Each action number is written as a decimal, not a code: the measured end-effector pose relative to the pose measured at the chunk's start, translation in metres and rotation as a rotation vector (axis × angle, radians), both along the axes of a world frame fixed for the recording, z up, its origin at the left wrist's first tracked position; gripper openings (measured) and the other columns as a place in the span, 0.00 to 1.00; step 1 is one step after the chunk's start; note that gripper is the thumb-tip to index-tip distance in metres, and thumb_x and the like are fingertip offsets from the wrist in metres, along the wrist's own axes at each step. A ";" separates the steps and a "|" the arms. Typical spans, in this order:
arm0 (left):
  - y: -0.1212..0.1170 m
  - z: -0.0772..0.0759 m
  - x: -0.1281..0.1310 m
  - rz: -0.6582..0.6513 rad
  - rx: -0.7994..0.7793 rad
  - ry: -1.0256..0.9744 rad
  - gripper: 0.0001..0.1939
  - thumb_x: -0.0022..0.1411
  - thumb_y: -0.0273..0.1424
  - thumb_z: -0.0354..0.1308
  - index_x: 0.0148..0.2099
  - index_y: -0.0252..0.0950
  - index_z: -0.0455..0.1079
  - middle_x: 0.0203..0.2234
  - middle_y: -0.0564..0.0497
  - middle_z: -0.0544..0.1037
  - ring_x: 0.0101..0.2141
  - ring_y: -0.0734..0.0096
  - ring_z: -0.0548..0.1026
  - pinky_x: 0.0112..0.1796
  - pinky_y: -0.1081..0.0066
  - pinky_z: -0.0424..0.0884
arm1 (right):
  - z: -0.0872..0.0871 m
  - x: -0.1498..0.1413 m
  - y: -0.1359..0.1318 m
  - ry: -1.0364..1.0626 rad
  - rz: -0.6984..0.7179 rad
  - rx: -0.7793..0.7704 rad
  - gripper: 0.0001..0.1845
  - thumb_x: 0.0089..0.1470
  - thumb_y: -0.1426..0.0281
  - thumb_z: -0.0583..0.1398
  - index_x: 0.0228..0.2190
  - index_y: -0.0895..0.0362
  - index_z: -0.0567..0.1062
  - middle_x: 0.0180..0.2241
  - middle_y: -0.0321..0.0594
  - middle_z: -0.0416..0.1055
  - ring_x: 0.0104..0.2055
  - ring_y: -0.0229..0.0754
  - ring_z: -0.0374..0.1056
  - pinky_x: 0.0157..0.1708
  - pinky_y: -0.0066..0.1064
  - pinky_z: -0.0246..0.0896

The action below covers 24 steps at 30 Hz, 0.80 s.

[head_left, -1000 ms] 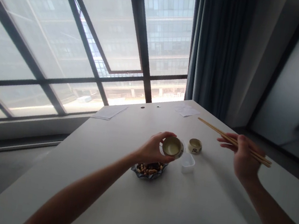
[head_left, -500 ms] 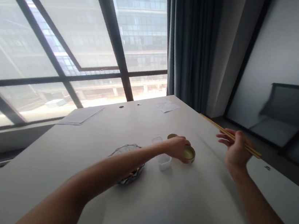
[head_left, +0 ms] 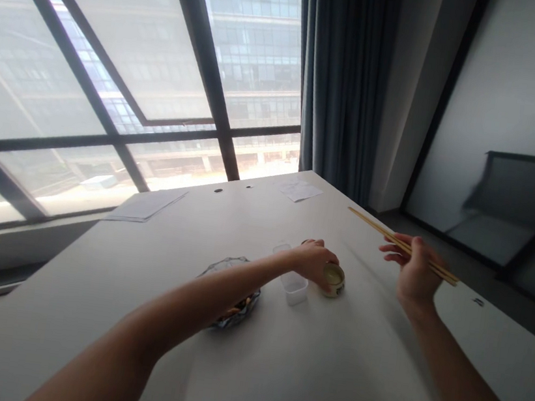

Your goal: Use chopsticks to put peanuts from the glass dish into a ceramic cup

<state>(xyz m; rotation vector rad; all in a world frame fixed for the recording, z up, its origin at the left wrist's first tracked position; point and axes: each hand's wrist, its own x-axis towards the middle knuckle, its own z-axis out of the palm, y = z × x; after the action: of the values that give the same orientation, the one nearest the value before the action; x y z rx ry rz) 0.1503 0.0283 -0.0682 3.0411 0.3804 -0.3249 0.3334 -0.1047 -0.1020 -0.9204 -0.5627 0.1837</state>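
Observation:
My left hand (head_left: 314, 261) reaches across to a small round cup (head_left: 334, 280) with a pale greenish inside and dark marks on its side. Its thumb and fingers curl around the cup's left side; their tips are partly hidden. The cup stands upright on the table. Raised off to the right, my right hand (head_left: 418, 273) holds a pair of wooden chopsticks (head_left: 373, 224), tips pointing up-left. Beside my left wrist sits a clear plastic container (head_left: 295, 291). Under my left forearm, partly covered, is a clear fluted glass bowl (head_left: 238, 315) with small dark and orange pieces inside.
The white table (head_left: 284, 374) runs up to the windows. Papers (head_left: 144, 205) lie at its far left, and a crumpled sheet (head_left: 301, 190) lies near the back corner. A dark curtain (head_left: 345, 92) hangs behind that corner.
The small cup has shifted slightly left and down with my left hand. Another round rim behind my hand is now mostly covered by my fingers. My right hand and the chopsticks have drifted slightly left.

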 end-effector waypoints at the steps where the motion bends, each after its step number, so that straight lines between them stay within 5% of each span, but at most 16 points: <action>1: 0.000 0.001 0.001 -0.002 -0.001 0.006 0.20 0.75 0.39 0.62 0.63 0.35 0.72 0.59 0.40 0.75 0.57 0.51 0.75 0.57 0.45 0.73 | -0.001 -0.001 0.000 -0.003 0.003 -0.003 0.18 0.59 0.58 0.63 0.31 0.61 0.82 0.26 0.44 0.81 0.21 0.41 0.78 0.16 0.25 0.67; 10: 0.001 0.003 0.004 0.001 -0.046 -0.003 0.21 0.75 0.38 0.63 0.64 0.35 0.72 0.59 0.40 0.75 0.57 0.51 0.75 0.56 0.46 0.74 | -0.005 -0.001 0.001 -0.035 0.035 -0.030 0.17 0.60 0.59 0.63 0.31 0.60 0.83 0.27 0.44 0.82 0.22 0.40 0.77 0.17 0.25 0.67; 18: 0.025 0.030 -0.029 0.088 -0.015 -0.185 0.21 0.76 0.38 0.62 0.65 0.35 0.70 0.60 0.40 0.73 0.55 0.52 0.76 0.54 0.48 0.76 | -0.011 -0.001 0.003 -0.041 0.043 -0.053 0.18 0.61 0.59 0.63 0.32 0.61 0.83 0.29 0.45 0.82 0.22 0.41 0.78 0.18 0.26 0.68; 24: -0.001 0.005 -0.018 0.029 0.007 -0.121 0.23 0.75 0.40 0.62 0.65 0.35 0.70 0.60 0.40 0.73 0.59 0.48 0.73 0.59 0.44 0.71 | -0.012 -0.003 0.004 -0.047 0.026 -0.065 0.18 0.60 0.58 0.63 0.32 0.61 0.83 0.28 0.45 0.82 0.22 0.41 0.78 0.18 0.26 0.68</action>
<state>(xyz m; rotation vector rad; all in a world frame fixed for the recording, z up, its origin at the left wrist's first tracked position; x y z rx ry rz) 0.1325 0.0273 -0.0633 3.0396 0.4184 -0.1377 0.3302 -0.1006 -0.1142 -0.9833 -0.6152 0.2050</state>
